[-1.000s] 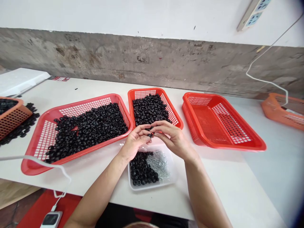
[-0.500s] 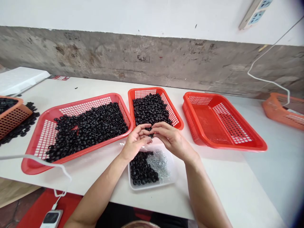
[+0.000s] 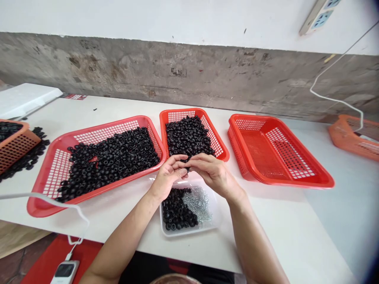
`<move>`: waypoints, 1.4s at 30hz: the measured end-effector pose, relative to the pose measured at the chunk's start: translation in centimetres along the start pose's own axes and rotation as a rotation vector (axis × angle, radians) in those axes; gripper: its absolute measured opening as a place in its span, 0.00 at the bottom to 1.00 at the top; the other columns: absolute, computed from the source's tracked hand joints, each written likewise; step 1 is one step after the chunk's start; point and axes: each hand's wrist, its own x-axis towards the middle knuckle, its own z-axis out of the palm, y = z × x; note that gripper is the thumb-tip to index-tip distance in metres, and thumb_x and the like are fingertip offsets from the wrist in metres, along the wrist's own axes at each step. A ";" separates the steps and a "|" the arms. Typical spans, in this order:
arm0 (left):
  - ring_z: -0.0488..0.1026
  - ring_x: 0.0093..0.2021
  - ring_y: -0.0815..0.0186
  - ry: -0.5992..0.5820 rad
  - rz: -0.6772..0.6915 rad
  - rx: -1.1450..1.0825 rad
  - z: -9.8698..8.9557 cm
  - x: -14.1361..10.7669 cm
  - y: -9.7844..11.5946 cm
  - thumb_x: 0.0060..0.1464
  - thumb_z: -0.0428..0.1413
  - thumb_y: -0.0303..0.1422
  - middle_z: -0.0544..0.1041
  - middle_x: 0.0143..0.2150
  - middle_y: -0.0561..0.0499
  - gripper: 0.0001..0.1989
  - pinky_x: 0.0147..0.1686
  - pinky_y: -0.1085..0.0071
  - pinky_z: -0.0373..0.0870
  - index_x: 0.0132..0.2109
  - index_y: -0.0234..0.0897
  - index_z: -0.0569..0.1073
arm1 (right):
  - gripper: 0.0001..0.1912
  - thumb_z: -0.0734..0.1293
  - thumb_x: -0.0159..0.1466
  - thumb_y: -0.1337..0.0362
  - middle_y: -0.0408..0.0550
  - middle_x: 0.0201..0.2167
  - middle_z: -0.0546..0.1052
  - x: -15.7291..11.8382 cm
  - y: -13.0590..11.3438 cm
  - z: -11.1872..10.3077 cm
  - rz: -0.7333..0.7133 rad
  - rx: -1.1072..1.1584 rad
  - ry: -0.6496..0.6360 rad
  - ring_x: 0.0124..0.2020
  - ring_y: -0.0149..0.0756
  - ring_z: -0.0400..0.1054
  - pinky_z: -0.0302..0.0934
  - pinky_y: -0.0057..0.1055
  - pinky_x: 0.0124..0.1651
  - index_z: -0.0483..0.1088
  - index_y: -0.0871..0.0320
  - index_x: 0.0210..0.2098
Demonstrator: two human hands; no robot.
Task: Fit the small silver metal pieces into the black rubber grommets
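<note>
Black rubber grommet (image 3: 187,169) being pinched between left hand (image 3: 168,177) and right hand (image 3: 214,173), both curled nearly shut, above white plastic tray (image 3: 189,232).

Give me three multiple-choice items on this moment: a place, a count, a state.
1. Where are the silver metal bits?
A. Clear plastic tray
B. Red basket
C. White board

2. How many of the three red baskets hold black rings?
A. One
B. Two
C. Three

3. How do left hand and right hand stand?
A. Fingers meeting above the tray
B. Left flat on table
C. Right in basket

1 A, beside rings.
2 B, right basket shows only mesh.
3 A, both raised together.
</note>
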 end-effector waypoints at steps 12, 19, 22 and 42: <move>0.69 0.28 0.75 0.062 -0.017 -0.089 -0.1 0.0 0.0 0.46 0.71 0.30 0.79 0.33 0.55 0.21 0.32 0.78 0.64 0.48 0.37 0.77 | 0.13 0.64 0.73 0.66 0.47 0.46 0.80 0.1 0.1 0.7 -0.020 0.006 0.022 0.44 0.35 0.75 0.67 0.35 0.45 0.75 0.49 0.54; 0.77 0.36 0.70 0.025 -0.040 -0.198 0.0 -0.1 0.4 0.46 0.72 0.32 0.80 0.35 0.53 0.19 0.40 0.76 0.71 0.45 0.38 0.77 | 0.15 0.67 0.71 0.65 0.51 0.49 0.80 0.3 -0.2 1.9 -0.155 -0.236 0.126 0.48 0.40 0.76 0.63 0.40 0.49 0.72 0.56 0.56; 0.76 0.36 0.70 -0.003 -0.039 -0.166 -0.1 -0.2 0.5 0.49 0.71 0.35 0.80 0.36 0.52 0.17 0.39 0.76 0.71 0.45 0.37 0.79 | 0.15 0.68 0.71 0.65 0.50 0.49 0.81 0.4 -0.2 2.2 -0.190 -0.294 0.174 0.46 0.39 0.76 0.62 0.40 0.50 0.72 0.56 0.56; 0.74 0.32 0.68 -0.011 -0.074 -0.035 0.1 -0.3 0.3 0.48 0.70 0.42 0.80 0.33 0.50 0.15 0.36 0.72 0.70 0.37 0.35 0.82 | 0.13 0.64 0.73 0.62 0.51 0.46 0.82 0.6 -0.7 2.1 -0.188 -0.489 0.154 0.44 0.40 0.76 0.56 0.42 0.52 0.71 0.58 0.54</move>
